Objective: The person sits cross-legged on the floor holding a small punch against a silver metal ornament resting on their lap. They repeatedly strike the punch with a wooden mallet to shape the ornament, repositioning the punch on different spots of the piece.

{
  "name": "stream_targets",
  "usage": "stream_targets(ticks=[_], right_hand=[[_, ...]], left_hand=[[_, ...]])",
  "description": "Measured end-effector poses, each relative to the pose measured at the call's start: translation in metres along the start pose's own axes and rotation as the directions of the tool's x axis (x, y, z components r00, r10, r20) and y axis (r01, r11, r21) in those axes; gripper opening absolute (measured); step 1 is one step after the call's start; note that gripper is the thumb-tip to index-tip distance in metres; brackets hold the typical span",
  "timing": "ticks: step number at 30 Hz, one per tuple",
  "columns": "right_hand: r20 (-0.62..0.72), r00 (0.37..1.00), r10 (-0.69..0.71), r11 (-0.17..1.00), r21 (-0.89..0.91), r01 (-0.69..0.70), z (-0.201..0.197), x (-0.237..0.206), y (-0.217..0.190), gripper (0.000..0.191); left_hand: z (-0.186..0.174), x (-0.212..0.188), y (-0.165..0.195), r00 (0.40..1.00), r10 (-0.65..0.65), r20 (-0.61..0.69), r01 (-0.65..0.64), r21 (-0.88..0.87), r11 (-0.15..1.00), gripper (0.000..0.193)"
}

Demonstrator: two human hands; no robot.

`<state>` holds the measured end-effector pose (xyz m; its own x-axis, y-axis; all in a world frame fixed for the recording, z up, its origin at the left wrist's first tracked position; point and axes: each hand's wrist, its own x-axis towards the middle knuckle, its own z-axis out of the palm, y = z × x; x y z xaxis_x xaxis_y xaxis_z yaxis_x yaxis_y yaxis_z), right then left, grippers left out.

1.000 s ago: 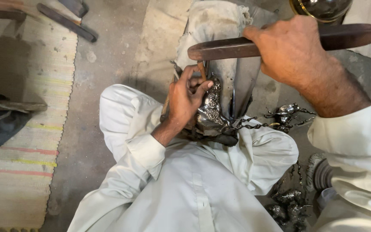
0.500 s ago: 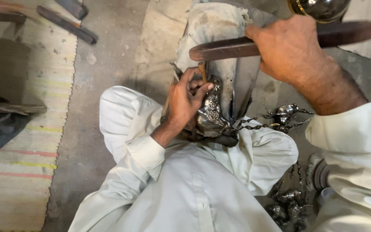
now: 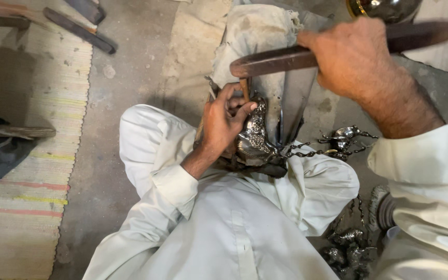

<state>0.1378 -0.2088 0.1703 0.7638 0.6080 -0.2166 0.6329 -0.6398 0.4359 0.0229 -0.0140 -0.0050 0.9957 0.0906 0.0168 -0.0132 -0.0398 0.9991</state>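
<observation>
Right now your left hand (image 3: 229,122) is curled around a small wooden-handled punch (image 3: 244,89), its fingers pressing the embossed silver piece (image 3: 255,140) against the upright metal stake (image 3: 286,111) between your knees. Your right hand (image 3: 356,57) is closed in a fist about the dark wooden mallet (image 3: 270,61), which lies crosswise just above the stake's top. That silver piece looks like thin sheet metal, stiff but easily dented, with a bumpy raised pattern that should give your fingers purchase; I judge it best held by its edge, close to the stake. Behind the stake a pale cloth bundle (image 3: 255,31) looks soft and padded. To the right of the stake, twisted chains (image 3: 307,153) trail toward more small silver ornaments (image 3: 343,139).
</observation>
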Motion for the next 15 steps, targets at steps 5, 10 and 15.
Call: stream_targets(ticks=[5,10,15], right_hand=[[-0.112,0.994,0.0,0.997,0.082,0.009,0.001,-0.004,-0.004,0.044],[-0.086,0.994,0.067,0.987,0.152,-0.053,0.001,-0.007,0.001,0.045],[-0.002,1.0,-0.02,0.999,0.038,0.02,0.012,-0.013,-0.002,0.051]], left_hand=[[-0.002,-0.001,0.001,1.0,0.001,0.005,-0.001,0.072,0.997,0.039],[-0.002,-0.001,0.001,0.999,0.03,-0.01,-0.029,0.09,0.995,0.04],[-0.002,-0.003,-0.004,1.0,0.024,0.003,-0.024,-0.011,1.0,0.039]])
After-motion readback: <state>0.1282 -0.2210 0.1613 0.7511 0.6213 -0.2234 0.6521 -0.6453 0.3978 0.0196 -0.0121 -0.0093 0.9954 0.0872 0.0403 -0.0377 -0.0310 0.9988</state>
